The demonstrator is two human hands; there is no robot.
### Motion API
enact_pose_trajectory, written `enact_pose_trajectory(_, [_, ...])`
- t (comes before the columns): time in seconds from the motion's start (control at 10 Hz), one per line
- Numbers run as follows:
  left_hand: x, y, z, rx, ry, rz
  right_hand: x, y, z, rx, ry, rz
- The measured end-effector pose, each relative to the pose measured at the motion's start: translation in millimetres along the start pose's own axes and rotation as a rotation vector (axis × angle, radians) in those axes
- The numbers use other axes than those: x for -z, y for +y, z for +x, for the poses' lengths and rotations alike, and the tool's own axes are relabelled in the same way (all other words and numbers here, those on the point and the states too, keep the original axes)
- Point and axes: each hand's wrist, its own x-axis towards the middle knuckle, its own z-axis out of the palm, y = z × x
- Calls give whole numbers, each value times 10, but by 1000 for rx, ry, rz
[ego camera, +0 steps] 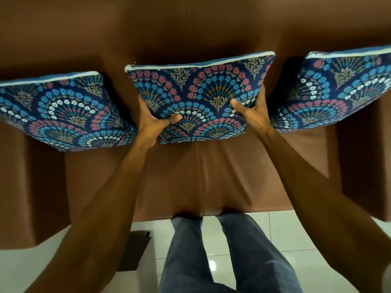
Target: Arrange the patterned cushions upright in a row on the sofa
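Middle cushion (198, 96) at 12 o'clock, upright, clamped at lower corners by left hand (152, 123) and right hand (251, 113), equally near

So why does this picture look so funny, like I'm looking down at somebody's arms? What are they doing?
The camera sits on a person's head and looks down, so you see what they see. There is just this one picture. Those are their own arms and legs. In front is a brown sofa. Three flowery cushions stand along it: the left cushion, the middle cushion and the right cushion. The left hand and the right hand each hold a side of the middle cushion. Nobody touches the other two.
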Motion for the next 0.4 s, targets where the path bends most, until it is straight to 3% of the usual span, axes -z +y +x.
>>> enact_pose_trajectory(0.2, [-23,198,-106,32,54,48,9,-168,-92,-94,19,-32])
enact_pose_trajectory(0.3, [-17,400,-450,29,181,169,68,-328,-162,-153,93,-118])
enact_pose_trajectory(0.4, [86,748,-855,-211,204,438,224,-778,-498,-188,-13,-334])
